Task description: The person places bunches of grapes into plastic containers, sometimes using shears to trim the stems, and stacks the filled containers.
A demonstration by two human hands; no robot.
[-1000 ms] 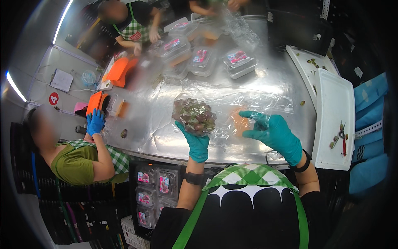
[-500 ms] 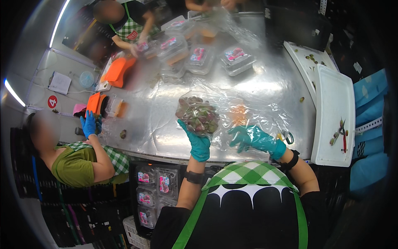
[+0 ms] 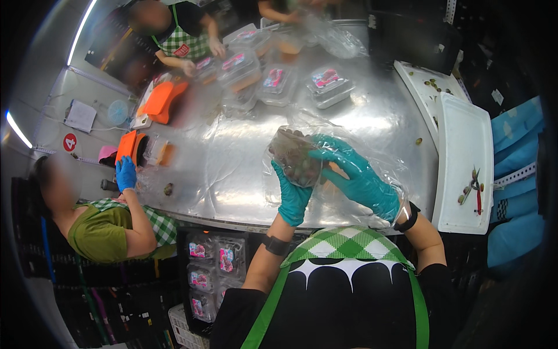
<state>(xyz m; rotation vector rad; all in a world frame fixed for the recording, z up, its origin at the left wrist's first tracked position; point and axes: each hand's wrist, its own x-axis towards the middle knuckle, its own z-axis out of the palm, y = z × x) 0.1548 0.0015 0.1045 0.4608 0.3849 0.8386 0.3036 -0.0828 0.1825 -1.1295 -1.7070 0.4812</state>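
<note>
A bunch of dark red and green grapes [image 3: 297,168] sits inside clear plastic film or a bag in front of me. Below it, my left hand [image 3: 293,198] in a teal glove is cupped around the lower part of the bunch. On the other side, my right hand [image 3: 357,174], also gloved in teal, presses its fingers against the wrapped grapes. Loose clear plastic [image 3: 381,154] spreads to the right over the metal table [image 3: 221,168] and lies around my right wrist. The right fingertips are partly hidden by the plastic.
Clear lidded boxes [image 3: 330,86] stand at the far side. A white tray [image 3: 447,174] on the right holds scissors [image 3: 478,195]. A crate of packed boxes [image 3: 218,262] is below the table edge. Co-workers are left and far, one with a blue glove [image 3: 125,173] near an orange scale [image 3: 129,145].
My right hand has moved left and up from the loose plastic onto the grapes. The bunch has shifted right, with the plastic gathered closer around it. The far co-worker's hands have spread apart.
</note>
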